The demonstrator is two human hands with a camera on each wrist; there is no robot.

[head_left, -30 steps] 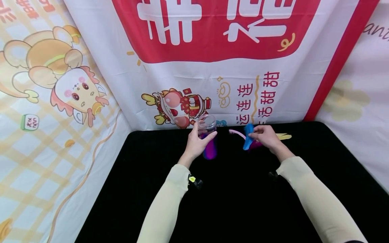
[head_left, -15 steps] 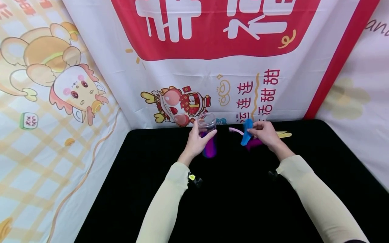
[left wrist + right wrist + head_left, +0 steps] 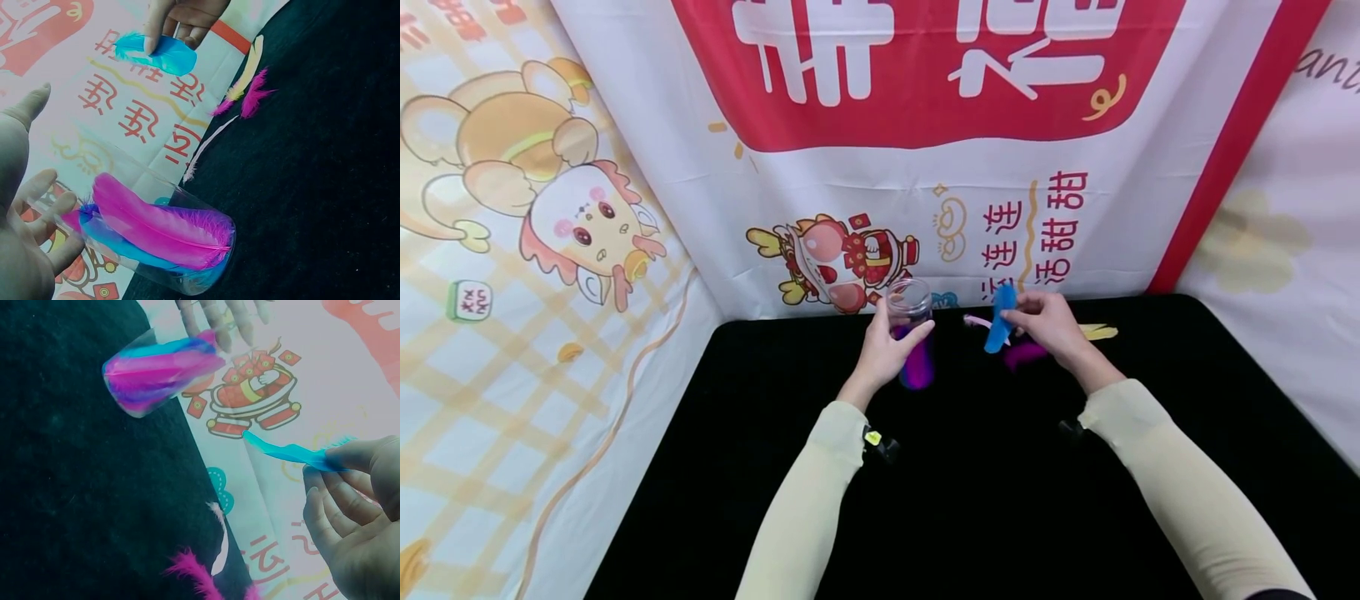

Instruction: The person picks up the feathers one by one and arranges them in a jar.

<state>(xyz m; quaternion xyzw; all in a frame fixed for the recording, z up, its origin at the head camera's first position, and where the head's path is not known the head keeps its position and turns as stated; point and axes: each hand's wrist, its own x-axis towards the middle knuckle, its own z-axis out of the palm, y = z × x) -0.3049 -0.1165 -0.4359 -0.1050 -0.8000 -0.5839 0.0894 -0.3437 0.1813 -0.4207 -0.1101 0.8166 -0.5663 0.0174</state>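
Observation:
My left hand [image 3: 880, 350] holds a clear jar [image 3: 910, 304] upright at the back of the black table, fingers and thumb on either side of its upper part. Magenta and blue-purple feathers [image 3: 159, 222] fill its lower part; its mouth is uncovered. To the right, my right hand [image 3: 1054, 327] pinches a bright blue feather [image 3: 1000, 321] between thumb and fingers, raised above the table and apart from the jar. In the right wrist view the blue feather [image 3: 290, 453] points out from the fingertips toward the jar's side.
Loose feathers lie along the table's back edge: a pale pink one [image 3: 209, 147], a magenta one [image 3: 255, 97] and a yellow one [image 3: 251, 65]. A printed white and red cloth [image 3: 947, 192] hangs right behind the black table [image 3: 970, 483].
My right hand has moved a little left and up with the blue feather, nearer the jar. My left hand and the jar have stayed in place.

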